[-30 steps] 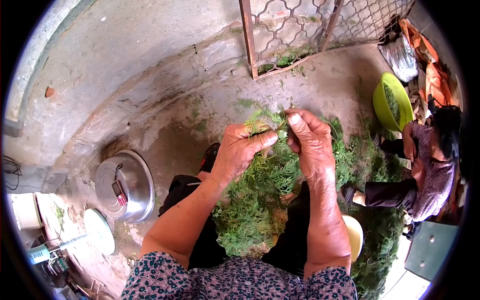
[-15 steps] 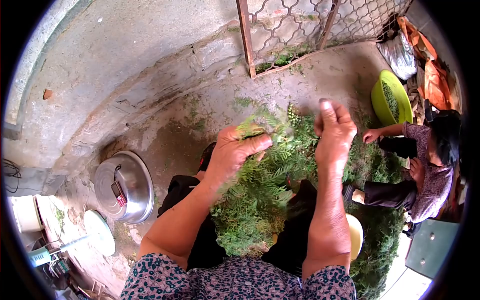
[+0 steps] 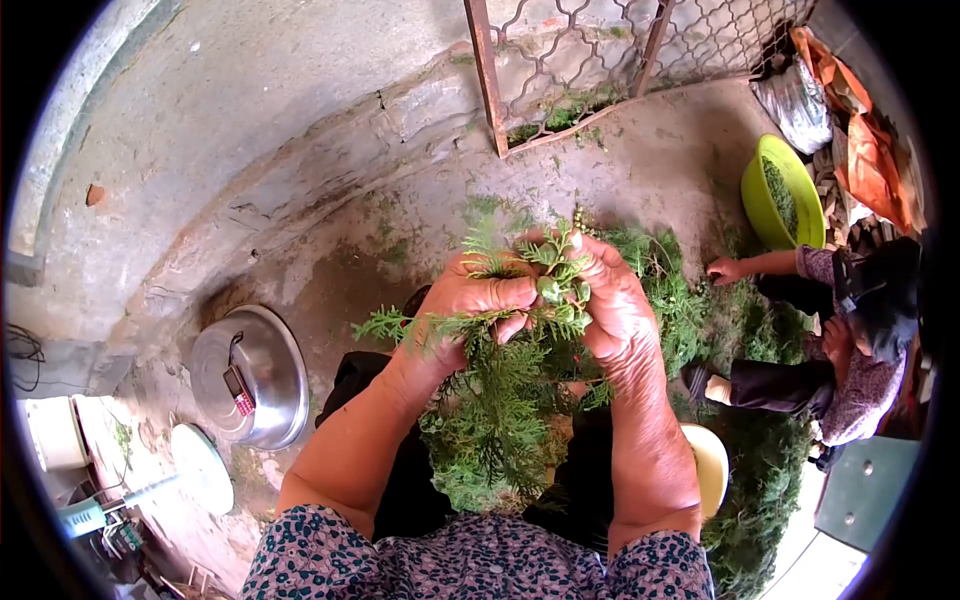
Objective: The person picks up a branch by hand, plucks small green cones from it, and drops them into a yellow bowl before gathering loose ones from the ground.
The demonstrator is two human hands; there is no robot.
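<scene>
The left hand (image 3: pixel 470 295) pinches the arborvitae sprig (image 3: pixel 495 400) shut; the right hand (image 3: pixel 622 305), curled at its green cones (image 3: pixel 550 290), hold unclear, should pinch close to their bases.

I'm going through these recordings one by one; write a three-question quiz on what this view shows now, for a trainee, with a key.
1. Which container holds green clippings?
a) the metal basin
b) the yellow-green tub
c) neither
2. True or false: the left hand and right hand are both at the leafy sprig.
3. Fill in: a wrought metal grille stands beyond the hands, while the metal basin is on the wearer's ____ side.

Key: 1 b; 2 true; 3 left.
</scene>
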